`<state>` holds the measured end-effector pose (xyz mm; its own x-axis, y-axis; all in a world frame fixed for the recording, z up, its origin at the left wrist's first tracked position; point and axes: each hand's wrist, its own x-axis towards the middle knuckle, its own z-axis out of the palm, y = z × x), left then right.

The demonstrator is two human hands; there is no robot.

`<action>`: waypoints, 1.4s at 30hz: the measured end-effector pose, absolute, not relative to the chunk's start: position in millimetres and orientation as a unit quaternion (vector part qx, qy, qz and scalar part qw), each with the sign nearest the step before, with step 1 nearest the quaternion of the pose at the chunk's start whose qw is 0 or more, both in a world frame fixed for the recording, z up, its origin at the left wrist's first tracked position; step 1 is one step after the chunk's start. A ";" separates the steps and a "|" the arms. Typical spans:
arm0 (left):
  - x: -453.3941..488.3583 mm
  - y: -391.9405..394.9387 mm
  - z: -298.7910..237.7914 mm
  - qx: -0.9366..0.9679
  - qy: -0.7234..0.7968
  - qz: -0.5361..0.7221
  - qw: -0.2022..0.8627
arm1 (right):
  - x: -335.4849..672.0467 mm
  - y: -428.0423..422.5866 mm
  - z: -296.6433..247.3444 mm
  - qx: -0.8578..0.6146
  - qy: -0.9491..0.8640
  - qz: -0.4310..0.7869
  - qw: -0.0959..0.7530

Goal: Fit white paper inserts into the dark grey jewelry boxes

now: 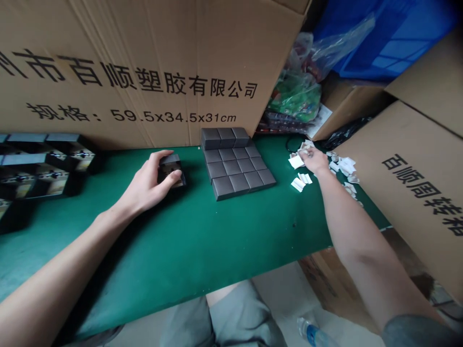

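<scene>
My left hand [150, 180] is wrapped round a small dark box [172, 166] on the green tabletop, thumb on its near side and fingers on the far side. The box's upper side shows something light and shiny inside, partly covered by the hand. At the right, my right hand [315, 159] reaches into a scatter of small white folded pieces [347, 166], its fingers drawn together over them. Whether a piece is between those fingertips I cannot make out. Between the hands lies a block of closed dark boxes [238, 166] in rows, with a raised row at the back.
Several open dark boxes [32, 173] stand at the left. A big printed carton [144, 43] walls off the back, another carton [408, 178] the right. Plastic bags [300, 91] and a blue crate [394, 38] sit behind. A bottle [313, 332] lies on the floor.
</scene>
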<state>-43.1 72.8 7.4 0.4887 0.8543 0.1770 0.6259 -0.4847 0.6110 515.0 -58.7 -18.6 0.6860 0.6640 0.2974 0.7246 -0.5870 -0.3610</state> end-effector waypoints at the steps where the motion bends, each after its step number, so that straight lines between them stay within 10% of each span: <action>1: -42.6 72.1 8.4 0.830 0.448 0.235 0.236 | 512.6 -58.8 -17.9 -0.890 -0.382 -0.064 0.241; 23: -41.0 68.6 8.8 0.832 0.444 0.249 0.219 | 409.3 -126.8 -1.4 -0.807 -0.481 -0.007 0.342; 31: -40.4 68.9 9.3 0.832 0.447 0.246 0.217 | 370.6 -122.1 12.1 -0.788 -0.580 0.110 0.175; 42: -41.7 72.5 3.5 0.837 0.439 0.242 0.219 | 389.3 -118.5 1.1 -0.802 -0.571 -0.042 0.170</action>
<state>-41.7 72.5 3.5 0.4977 0.8408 0.2131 0.6285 -0.5189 0.5794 389.3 -118.5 1.1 0.3432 0.9018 0.2628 0.9307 -0.2887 -0.2246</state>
